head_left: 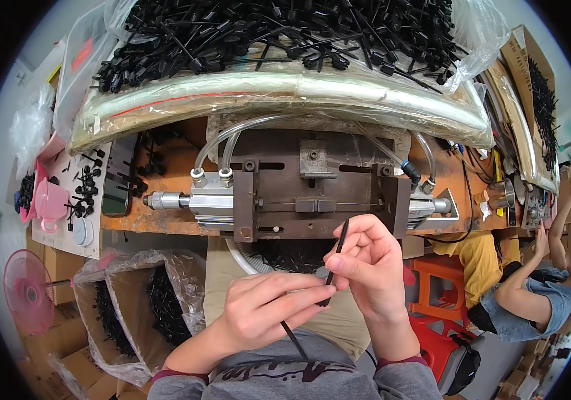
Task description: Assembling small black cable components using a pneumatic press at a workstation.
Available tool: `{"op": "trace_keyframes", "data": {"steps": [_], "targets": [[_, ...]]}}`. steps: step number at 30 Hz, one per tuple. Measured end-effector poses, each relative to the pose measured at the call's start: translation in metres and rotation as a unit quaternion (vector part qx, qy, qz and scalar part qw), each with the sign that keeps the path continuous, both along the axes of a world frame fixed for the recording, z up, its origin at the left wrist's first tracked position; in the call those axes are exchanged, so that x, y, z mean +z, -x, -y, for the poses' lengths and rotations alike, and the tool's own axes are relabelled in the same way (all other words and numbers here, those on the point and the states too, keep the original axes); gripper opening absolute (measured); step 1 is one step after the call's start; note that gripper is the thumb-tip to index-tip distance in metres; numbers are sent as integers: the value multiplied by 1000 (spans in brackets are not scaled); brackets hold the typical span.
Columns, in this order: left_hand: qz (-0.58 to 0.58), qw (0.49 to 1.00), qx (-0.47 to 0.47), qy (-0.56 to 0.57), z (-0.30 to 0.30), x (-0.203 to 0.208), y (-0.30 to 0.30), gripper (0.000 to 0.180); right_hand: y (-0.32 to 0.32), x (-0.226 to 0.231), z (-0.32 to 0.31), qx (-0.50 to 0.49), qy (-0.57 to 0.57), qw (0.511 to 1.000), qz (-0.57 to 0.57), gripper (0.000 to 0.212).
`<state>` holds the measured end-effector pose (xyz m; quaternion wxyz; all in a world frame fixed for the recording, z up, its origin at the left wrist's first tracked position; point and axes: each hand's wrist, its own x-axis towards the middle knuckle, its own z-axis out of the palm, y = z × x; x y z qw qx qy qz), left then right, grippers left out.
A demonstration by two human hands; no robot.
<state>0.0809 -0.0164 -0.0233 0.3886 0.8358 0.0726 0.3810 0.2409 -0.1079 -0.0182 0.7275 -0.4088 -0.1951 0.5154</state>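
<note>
My right hand (369,270) is closed, pinching a slim black rod-shaped part (343,235) between thumb and fingers. It points up and slightly right, with its thicker lower end by my left fingertips. My left hand (269,307) is closed too, and a second thin black rod (293,339) sticks out below its fingers toward my chest. How the left fingers grip it is partly hidden. Just beyond both hands stands a dark metal fixture (285,230), with a small metal block (315,205) at its middle and a silver air cylinder (212,207) on its left.
A heap of black plastic parts (265,33) fills a plastic-lined box (285,93) behind the fixture. Clear air hoses (212,143) loop over it. Boxes of black parts (169,303) stand lower left, near a pink fan (29,290). Another person (532,300) sits at the right.
</note>
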Motion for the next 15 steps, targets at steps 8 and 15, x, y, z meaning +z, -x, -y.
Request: {"op": "trace_keyframes", "data": {"steps": [8,15], "targets": [[-75,990,89,-77,-5,-5,-9,28,11,-3,3,-151,17,931,332,40],[-195,947,142,-210,-7,-12,-23,23,3,-12,20,-177,25,925,336,26]]}}
